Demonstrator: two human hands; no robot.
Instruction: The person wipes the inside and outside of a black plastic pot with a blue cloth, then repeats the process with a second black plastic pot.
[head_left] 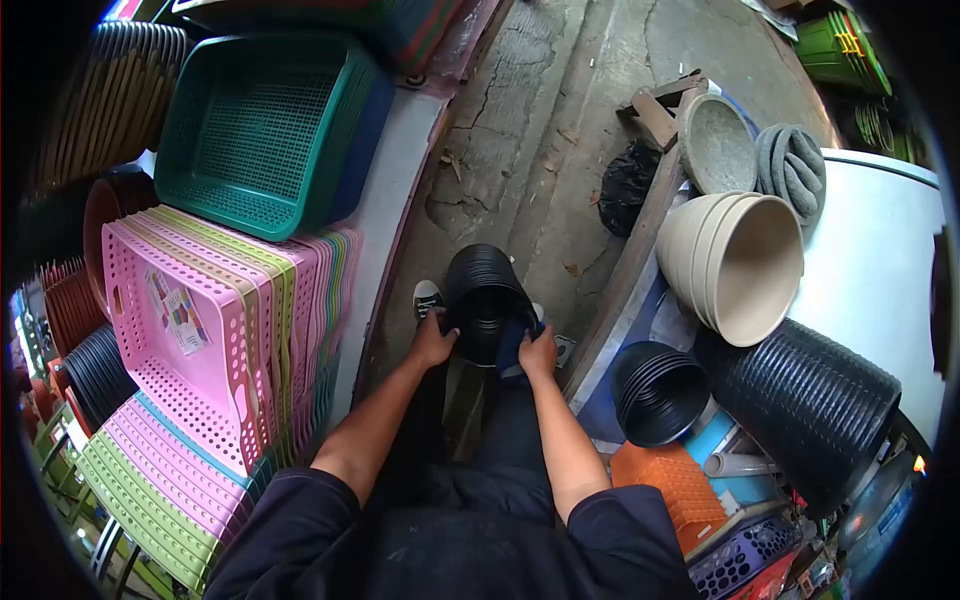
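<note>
Gripping a stack of black plastic pots (485, 300) with both hands, low in front of the legs, above the cracked concrete floor (560, 130). Left hand (432, 342) clasps the left side of the stack's rim, fingers curled onto it. Right hand (538, 352) clasps the right side, thumb on the rim. Stack lies tilted, open mouth facing up toward the camera. One shoe (427, 297) shows just left of the pots.

Left side: pink perforated baskets (190, 340) stacked on edge, a green mesh basket (265, 130) above them, light green baskets (150, 490) below.

Right side: another stack of black pots (658, 392) lying on its side, a larger ribbed black pot stack (810, 400) beside it, beige pots (740, 262) nested above, a grey bowl (718, 145) further back, an orange basket (680, 490) near the right elbow.
</note>
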